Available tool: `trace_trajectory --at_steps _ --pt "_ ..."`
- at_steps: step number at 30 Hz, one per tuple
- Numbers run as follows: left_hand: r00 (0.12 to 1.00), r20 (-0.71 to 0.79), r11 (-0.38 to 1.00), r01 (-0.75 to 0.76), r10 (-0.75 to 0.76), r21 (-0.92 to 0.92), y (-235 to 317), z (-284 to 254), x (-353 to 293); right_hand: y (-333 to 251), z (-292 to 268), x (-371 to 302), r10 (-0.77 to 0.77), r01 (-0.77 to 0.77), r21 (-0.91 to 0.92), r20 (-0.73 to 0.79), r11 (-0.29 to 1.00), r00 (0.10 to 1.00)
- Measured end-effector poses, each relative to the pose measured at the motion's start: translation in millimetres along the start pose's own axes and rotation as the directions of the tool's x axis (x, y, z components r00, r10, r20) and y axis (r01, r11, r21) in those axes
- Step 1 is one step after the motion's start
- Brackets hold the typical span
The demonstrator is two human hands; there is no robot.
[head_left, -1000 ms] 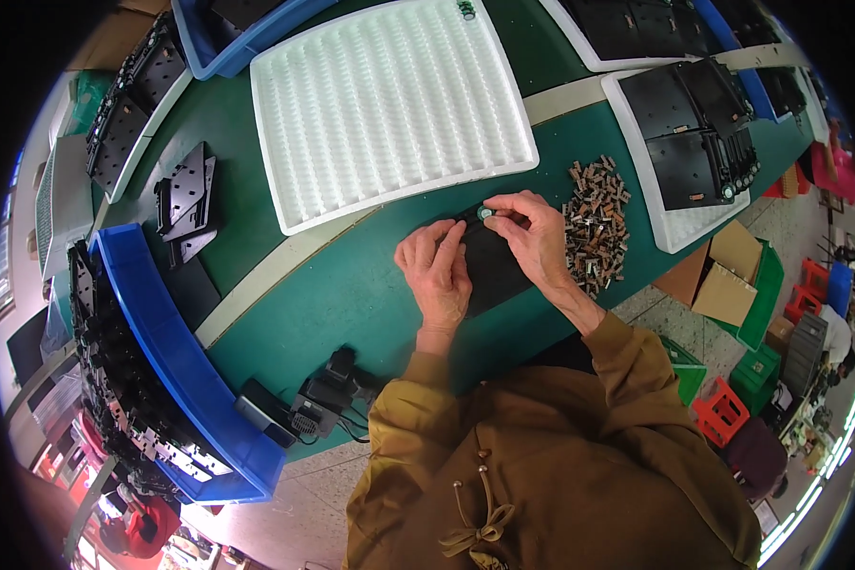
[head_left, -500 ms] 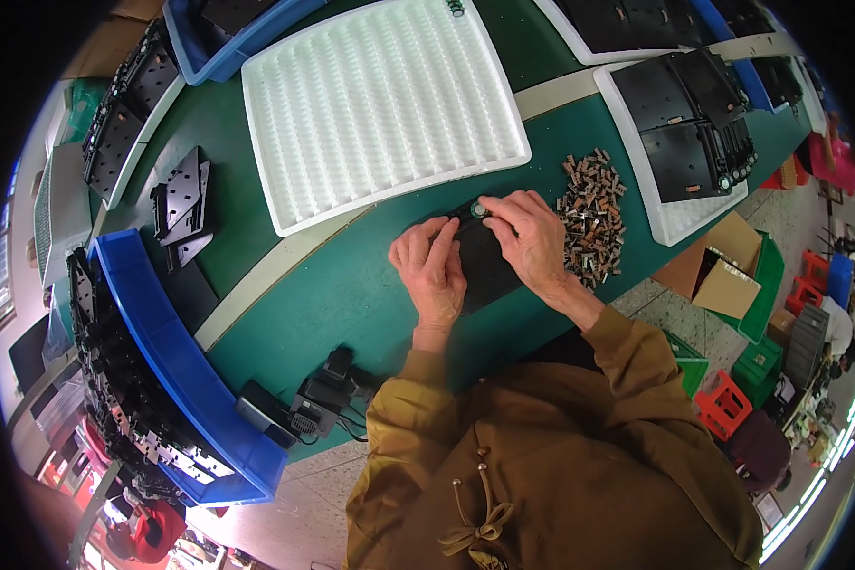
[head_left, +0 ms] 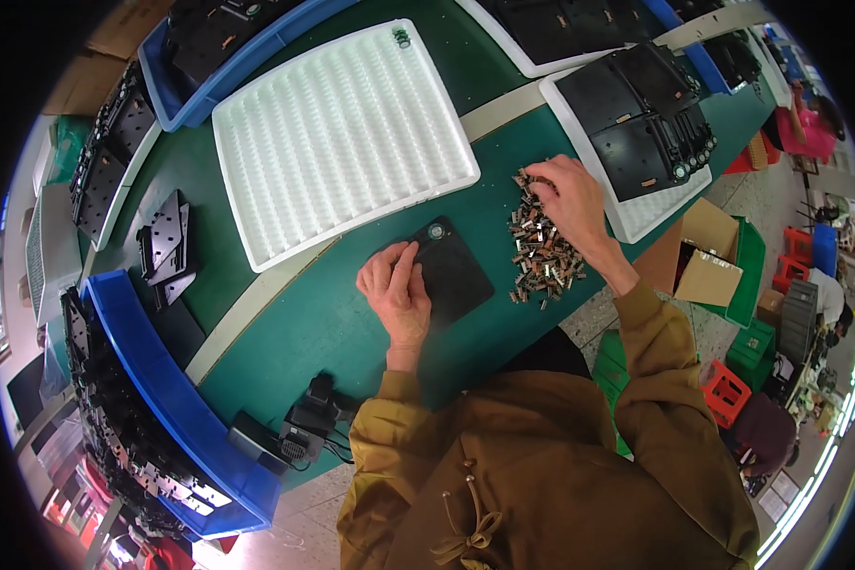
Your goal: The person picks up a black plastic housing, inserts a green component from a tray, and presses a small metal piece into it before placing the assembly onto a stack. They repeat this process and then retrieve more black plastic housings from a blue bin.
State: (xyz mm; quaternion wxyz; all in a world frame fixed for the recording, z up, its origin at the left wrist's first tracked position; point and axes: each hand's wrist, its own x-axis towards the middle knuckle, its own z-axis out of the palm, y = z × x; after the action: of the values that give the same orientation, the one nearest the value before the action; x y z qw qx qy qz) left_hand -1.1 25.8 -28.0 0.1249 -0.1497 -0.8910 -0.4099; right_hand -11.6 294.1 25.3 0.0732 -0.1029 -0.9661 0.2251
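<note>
A flat black plastic panel [head_left: 458,283] lies on the green tabletop in front of me, with a round part [head_left: 436,231] at its far corner. My left hand [head_left: 396,290] is closed over the panel's left edge, fingers bent together and holding it. To the right, a heap of small brown and silver metal-ended pieces [head_left: 546,255] is spread on the table. My right hand [head_left: 576,201] reaches over the far end of this heap, thumb and fingers pinched at its top. Whatever sits between those fingertips is too small to make out.
A white ridged foam tray [head_left: 347,142] lies beyond the panel, with small green rings [head_left: 402,38] in its corner. More black panels [head_left: 627,114] are stacked on foam at right. A blue bin [head_left: 161,380] and a black device [head_left: 304,427] with cables stand at left.
My right hand has left the panel's round part and moved right onto the heap of small pieces. My left hand stays at the panel. The whole view has shifted slightly.
</note>
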Motion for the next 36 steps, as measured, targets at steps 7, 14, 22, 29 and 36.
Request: trace_trajectory --at_steps 7,14,22,29,36 --pt "0.997 -0.013 0.996 -0.071 0.07 -0.046 6 9 11 4 9 17 -0.013 0.045 -0.248 0.129 0.968 0.992" --pt "0.998 0.022 0.998 -0.056 0.056 0.012 2 -3 -3 -14 21 0 -0.041 0.04 0.039 0.011 0.998 0.999" --pt "0.998 0.003 0.998 -0.07 0.07 0.002 1 -6 -5 -52 -2 -27 0.076 -0.211 0.617 0.237 0.758 0.969" --pt "0.997 -0.031 0.997 -0.067 0.066 -0.031 4 8 7 -63 -6 -54 0.111 -0.605 0.663 0.629 0.441 0.77" --pt "1.0 -0.018 1.0 -0.024 0.024 -0.002 0 4 1 -66 21 -73 0.103 -0.63 0.661 0.652 0.407 0.751"
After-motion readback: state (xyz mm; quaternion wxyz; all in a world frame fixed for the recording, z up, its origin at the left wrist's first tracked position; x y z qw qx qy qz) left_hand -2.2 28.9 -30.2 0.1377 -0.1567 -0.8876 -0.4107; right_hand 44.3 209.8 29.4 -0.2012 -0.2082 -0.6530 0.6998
